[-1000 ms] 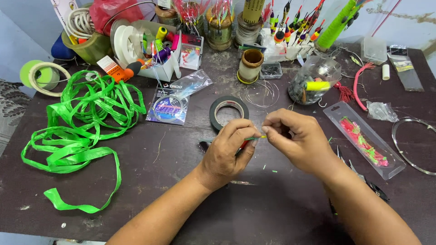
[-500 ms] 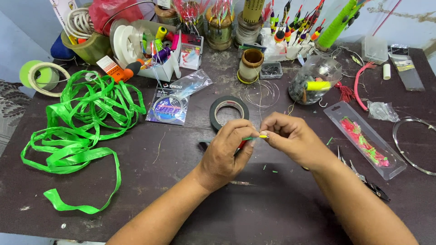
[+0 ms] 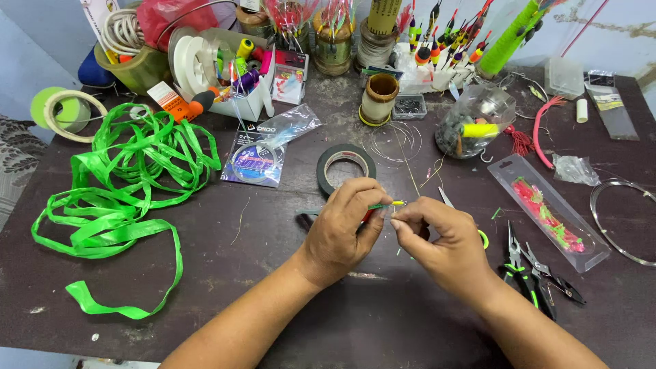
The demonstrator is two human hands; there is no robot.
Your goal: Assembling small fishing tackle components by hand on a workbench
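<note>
Fingertips of both hands, left hand point(image 3: 339, 229) and right hand point(image 3: 443, 240), pinch a thin green-yellow stick point(image 3: 387, 203) level above the tabletop point(image 3: 273, 287) for close work, tape roll point(image 3: 346, 168) at twelve o'clock, pliers point(image 3: 526, 270) at three o'clock.

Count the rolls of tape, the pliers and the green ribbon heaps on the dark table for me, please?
Rolls of tape: 2, the black roll just beyond the left hand and the pale green roll at the far left edge.
Pliers: 1, the green-handled pair beside the right hand.
Green ribbon heaps: 1, the loose tangle.
Total: 4.
</note>
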